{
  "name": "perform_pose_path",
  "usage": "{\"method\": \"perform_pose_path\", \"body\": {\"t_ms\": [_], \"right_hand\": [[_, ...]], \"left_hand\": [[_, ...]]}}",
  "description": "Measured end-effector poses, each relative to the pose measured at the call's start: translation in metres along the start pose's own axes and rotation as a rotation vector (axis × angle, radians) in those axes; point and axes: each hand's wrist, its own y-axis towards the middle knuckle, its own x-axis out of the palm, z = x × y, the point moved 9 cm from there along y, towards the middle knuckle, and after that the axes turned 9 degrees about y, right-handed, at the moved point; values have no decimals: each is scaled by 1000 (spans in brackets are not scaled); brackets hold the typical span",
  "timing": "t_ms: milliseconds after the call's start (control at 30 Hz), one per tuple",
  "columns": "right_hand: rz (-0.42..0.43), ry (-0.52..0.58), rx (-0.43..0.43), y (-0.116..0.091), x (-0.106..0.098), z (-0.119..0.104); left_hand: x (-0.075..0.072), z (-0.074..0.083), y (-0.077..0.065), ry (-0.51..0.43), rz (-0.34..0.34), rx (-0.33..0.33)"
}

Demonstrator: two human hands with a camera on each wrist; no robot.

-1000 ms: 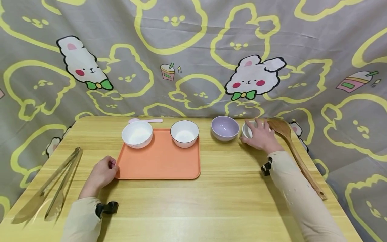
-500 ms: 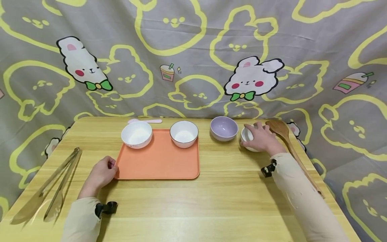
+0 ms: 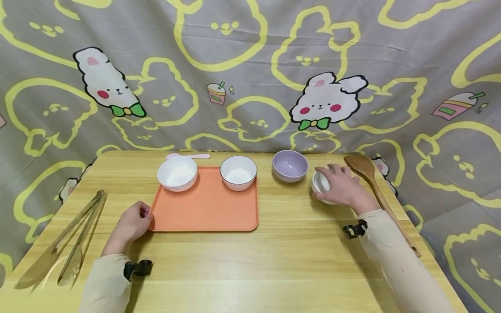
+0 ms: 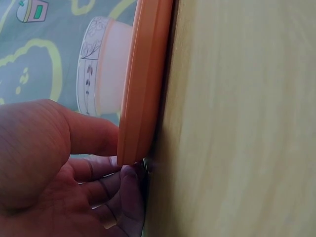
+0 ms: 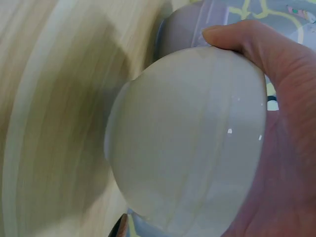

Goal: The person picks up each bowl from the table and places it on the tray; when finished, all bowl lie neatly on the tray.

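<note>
At the tray's near left corner my left hand pinches the edge of the orange tray; the left wrist view puts the thumb on the rim and curled fingers below. On the tray's back part stand a white bowl with a patterned outside and a dark-rimmed white bowl. My right hand grips a small white bowl from above, slightly tilted, its foot seemingly just off the table. To its left sits a purple bowl.
A wooden ladle lies along the right table edge, close to my right forearm. Tongs lie at the left. Behind the tray is a pink spoon. A patterned curtain hangs along the table's back edge.
My right hand has closed round the small white bowl and drawn it slightly toward me, tilting it. The left hand and the tray have stayed in place.
</note>
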Motion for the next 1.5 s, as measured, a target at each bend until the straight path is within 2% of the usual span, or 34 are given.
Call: {"method": "perform_pose_path", "body": {"t_ms": [467, 1000, 1300, 1500], "right_hand": [[17, -20, -108, -24, 4, -30], [10, -36, -167, -39, 5, -57], [-14, -45, -261, -50, 9, -92], [-25, -29, -361, -57, 11, -119]], "left_hand": [[0, -2, 0, 6, -25, -20], [1, -2, 0, -5, -30, -19], [1, -1, 0, -8, -20, -11], [2, -4, 0, -17, -29, -18]]}}
